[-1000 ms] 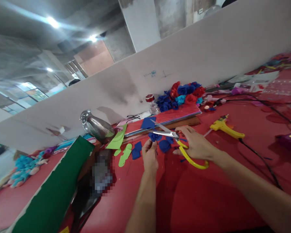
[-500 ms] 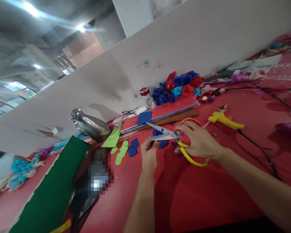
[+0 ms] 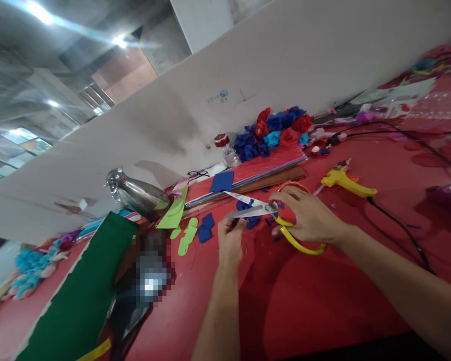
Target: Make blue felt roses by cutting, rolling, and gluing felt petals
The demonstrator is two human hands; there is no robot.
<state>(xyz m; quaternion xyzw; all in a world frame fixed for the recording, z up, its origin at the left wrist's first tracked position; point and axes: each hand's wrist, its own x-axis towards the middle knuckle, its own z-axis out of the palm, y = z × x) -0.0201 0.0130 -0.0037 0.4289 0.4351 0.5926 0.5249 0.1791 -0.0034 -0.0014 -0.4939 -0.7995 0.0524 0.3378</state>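
In my right hand [image 3: 304, 215] is a pair of scissors [image 3: 265, 209] with steel blades and handles in yellow and red-orange. The blades stand apart and point left, the lower one passing just above the fingertips of my left hand [image 3: 231, 238]. Those fingertips are pinched together; whatever is between them is too small or hidden to make out. Crumpled blue paper pieces [image 3: 252, 220] lie behind the blades, partly covered by them. To the left of my left hand are small blue paper pieces [image 3: 206, 229] and light green paper cutouts [image 3: 188, 236].
A yellow glue gun [image 3: 348, 184] with a black cord lies to the right. Behind are stacked paper sheets [image 3: 281, 173], a red-lidded jar [image 3: 228, 151] and red and blue paper flowers [image 3: 281, 128]. A metal jug [image 3: 141, 194] and green sheet [image 3: 86, 286] are on the left.
The view has shifted slightly. Both hands and the scissors hold nearly the same pose, with the blades still apart.
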